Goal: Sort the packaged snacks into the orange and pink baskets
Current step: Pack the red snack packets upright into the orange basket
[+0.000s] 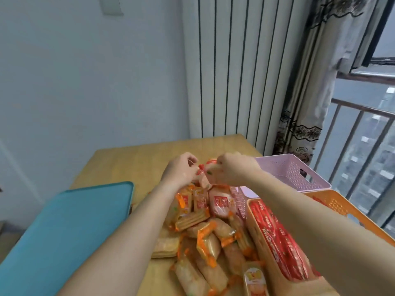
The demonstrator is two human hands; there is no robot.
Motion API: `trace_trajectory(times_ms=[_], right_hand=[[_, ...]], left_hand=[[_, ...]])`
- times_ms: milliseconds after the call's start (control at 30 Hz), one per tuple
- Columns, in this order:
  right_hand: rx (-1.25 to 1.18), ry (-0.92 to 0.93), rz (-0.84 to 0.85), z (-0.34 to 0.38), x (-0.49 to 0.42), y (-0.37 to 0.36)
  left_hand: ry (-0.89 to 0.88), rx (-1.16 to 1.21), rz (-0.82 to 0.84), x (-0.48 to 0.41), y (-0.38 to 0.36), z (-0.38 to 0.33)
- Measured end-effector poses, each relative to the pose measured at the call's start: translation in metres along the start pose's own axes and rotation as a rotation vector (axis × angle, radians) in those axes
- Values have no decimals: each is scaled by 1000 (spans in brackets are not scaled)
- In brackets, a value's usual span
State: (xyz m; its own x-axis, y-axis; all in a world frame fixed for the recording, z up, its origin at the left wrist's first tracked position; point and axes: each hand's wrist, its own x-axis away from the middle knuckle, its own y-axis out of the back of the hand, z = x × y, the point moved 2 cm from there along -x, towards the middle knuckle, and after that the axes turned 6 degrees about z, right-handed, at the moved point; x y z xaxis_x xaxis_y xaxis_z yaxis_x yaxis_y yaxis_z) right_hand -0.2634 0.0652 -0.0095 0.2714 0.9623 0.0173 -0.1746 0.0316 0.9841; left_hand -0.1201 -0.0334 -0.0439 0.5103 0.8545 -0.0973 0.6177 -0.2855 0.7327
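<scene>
A heap of packaged snacks (205, 236) in orange-trimmed wrappers covers the wooden table (132, 163) in front of me. My left hand (181, 169) and my right hand (233, 169) meet at the far end of the heap, both closed on snack packets (206, 178) there. The pink basket (292, 171) stands at the right, behind my right forearm. The orange basket (333, 204) sits nearer at the right and holds red packaged sticks (275, 238); my right forearm crosses over it.
A teal tray (68, 227) lies on the table's left side. Behind the table are a white wall and a ribbed radiator panel (235, 71). A curtain and a window with a railing are at the right.
</scene>
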Motion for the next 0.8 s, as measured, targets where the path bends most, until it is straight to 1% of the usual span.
trace_trajectory(times_ms=[67, 133, 200, 300, 333, 400, 433, 500, 567, 633, 700, 733, 800], right_hand=[[-228, -37, -57, -12, -6, 18], [-381, -70, -116, -24, -17, 26], [-470, -104, -132, -31, -27, 25], [-520, -93, -88, -32, -46, 17], [-510, -73, -67, -30, -50, 15], [-481, -30, -45, -27, -58, 12], [-474, -16, -47, -26, -62, 11], [-472, 5, -50, -25, -68, 10], [-469, 19, -38, -23, -71, 10], [-508, 20, -60, -23, -73, 15], [-557, 20, -76, -25, -73, 22], [-545, 33, -51, -26, -71, 26], [-428, 94, 95, -26, -65, 28]], left_hand=[[70, 40, 121, -21, -15, -3], [131, 14, 233, -40, -29, -4], [164, -85, 320, -51, -39, -2], [186, -200, 375, -65, -43, 6], [189, -256, 366, -68, -42, 9], [196, -350, 294, -73, -35, 14], [216, -346, 276, -75, -31, 18], [294, -213, 321, -80, -26, 26], [316, -135, 359, -81, -24, 31], [289, -124, 366, -80, -24, 31], [243, -141, 329, -81, -26, 32], [217, -140, 299, -80, -25, 30], [157, -86, 200, -75, -19, 24]])
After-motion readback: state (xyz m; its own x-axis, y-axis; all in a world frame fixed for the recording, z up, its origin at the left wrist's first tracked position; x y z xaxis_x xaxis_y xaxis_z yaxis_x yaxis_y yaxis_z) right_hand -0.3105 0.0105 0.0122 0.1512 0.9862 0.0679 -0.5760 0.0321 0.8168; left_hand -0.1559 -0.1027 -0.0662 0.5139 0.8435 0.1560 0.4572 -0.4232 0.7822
